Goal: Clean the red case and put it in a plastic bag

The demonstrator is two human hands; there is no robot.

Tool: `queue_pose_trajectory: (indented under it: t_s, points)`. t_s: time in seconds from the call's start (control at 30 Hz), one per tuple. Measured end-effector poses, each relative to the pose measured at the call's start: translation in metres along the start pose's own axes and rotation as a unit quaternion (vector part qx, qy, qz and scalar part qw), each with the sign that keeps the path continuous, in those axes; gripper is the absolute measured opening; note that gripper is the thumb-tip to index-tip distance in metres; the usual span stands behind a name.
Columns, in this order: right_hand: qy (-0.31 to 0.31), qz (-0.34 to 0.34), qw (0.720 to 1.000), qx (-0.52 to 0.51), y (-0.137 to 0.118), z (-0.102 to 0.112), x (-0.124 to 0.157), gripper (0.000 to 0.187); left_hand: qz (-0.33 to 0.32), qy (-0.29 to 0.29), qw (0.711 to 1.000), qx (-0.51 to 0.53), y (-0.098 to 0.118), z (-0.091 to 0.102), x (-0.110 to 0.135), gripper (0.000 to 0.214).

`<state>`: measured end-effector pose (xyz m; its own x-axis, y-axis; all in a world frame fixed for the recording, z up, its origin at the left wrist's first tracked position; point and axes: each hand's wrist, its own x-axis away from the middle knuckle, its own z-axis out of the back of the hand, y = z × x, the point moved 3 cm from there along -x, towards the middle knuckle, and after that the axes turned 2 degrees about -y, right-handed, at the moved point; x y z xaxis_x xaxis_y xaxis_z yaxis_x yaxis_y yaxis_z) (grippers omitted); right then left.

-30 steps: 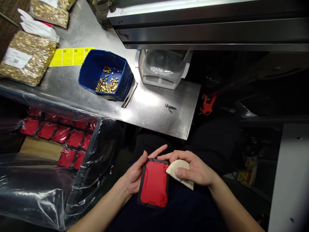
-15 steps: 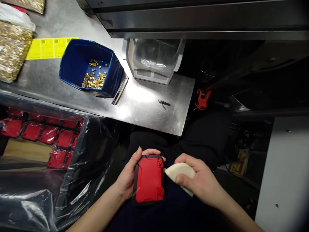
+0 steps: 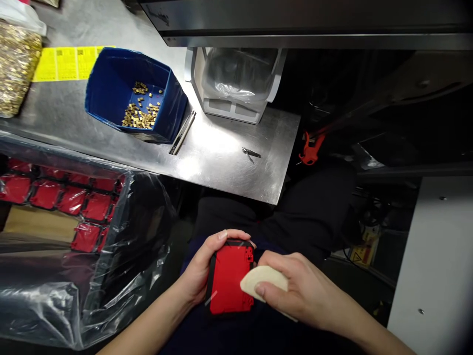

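Observation:
A red rectangular plastic part with a black rim (image 3: 229,278) lies in my left hand (image 3: 201,268), above my lap. The fingers wrap round its left and far edges. My right hand (image 3: 291,286) pinches a folded cream-coloured cloth pad (image 3: 268,280) between thumb and fingers. The pad's rounded tip overlaps the right side of the red part; whether it touches the face I cannot tell. Small moulded features show at the part's two right corners, the lower one partly behind the pad.
On the metal table (image 3: 221,170) are a blue bin (image 3: 173,111) of small brass pieces, a slim knife-like tool (image 3: 183,133), nail clippers (image 3: 252,153) and a grey bin (image 3: 231,111) with a plastic bag. A plastic-lined box (image 3: 111,256) at left holds several red parts. Orange-handled cutters (image 3: 310,148) hang at right.
My right hand has brought the cloth pad left, over the right edge of the red part. My left hand and the part have shifted slightly to the right.

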<state>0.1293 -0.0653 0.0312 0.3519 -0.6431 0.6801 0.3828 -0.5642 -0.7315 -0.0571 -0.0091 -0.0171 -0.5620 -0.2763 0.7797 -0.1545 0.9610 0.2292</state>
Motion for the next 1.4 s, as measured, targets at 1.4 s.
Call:
queue_pose_trajectory:
  t_s: [1.4]
  points:
    - [0.0,0.137,0.929,0.343,-0.021,-0.005,-0.006,0.022,0.065,0.056,0.995,-0.058,-0.002,0.001,-0.014,0.044]
